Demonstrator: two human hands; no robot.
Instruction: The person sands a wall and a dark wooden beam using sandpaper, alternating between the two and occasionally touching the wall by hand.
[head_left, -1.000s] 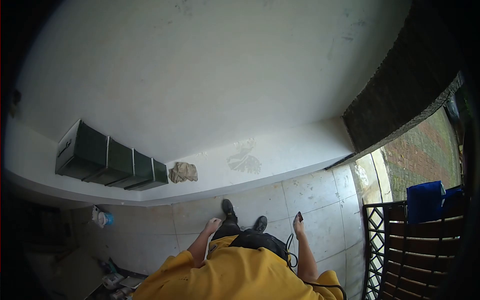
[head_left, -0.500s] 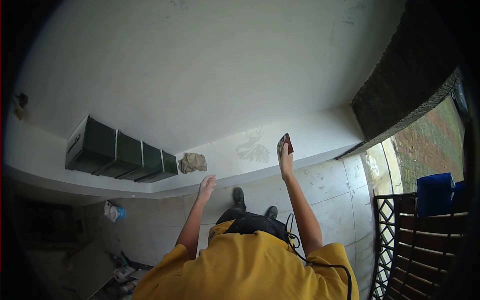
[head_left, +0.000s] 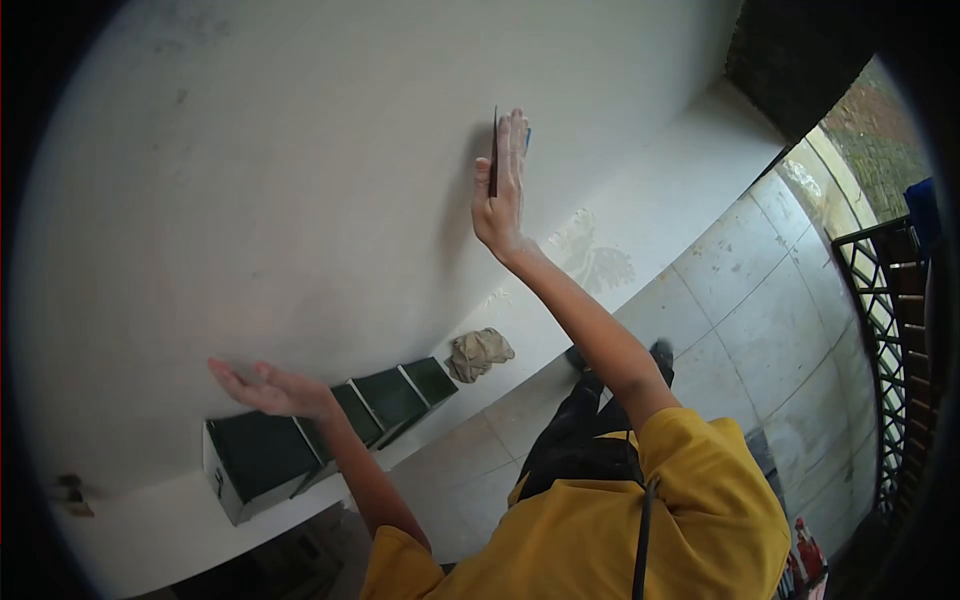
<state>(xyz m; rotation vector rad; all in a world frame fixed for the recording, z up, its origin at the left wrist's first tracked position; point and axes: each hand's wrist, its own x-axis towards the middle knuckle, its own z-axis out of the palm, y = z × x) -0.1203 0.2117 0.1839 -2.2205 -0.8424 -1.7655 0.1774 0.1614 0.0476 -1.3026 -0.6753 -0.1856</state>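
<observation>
My right hand (head_left: pixel 505 180) is raised to the white wall (head_left: pixel 330 180), fingers straight and pointing up, dusted white. Between its thumb and fingers it holds a thin dark sheet of sandpaper (head_left: pixel 495 150), seen almost edge-on at the wall. A small bit of blue shows beside the fingertips. My left hand (head_left: pixel 270 388) is held out at the lower left with nothing in it, its thumb and fingers apart and slightly blurred. In this view it overlaps the near end of a row of dark green boxes (head_left: pixel 262 445).
A crumpled beige cloth (head_left: pixel 480 354) lies on the white ledge (head_left: pixel 690 180) by the boxes. Pale patches mark the ledge near my right forearm. Grey floor tiles (head_left: pixel 740 290) run along it, with a dark metal gate (head_left: pixel 885 350) at the right.
My right hand has moved from over the ledge up to the wall with the sandpaper. My left hand has risen and shifted left. The view has turned, and the boxes appear lower.
</observation>
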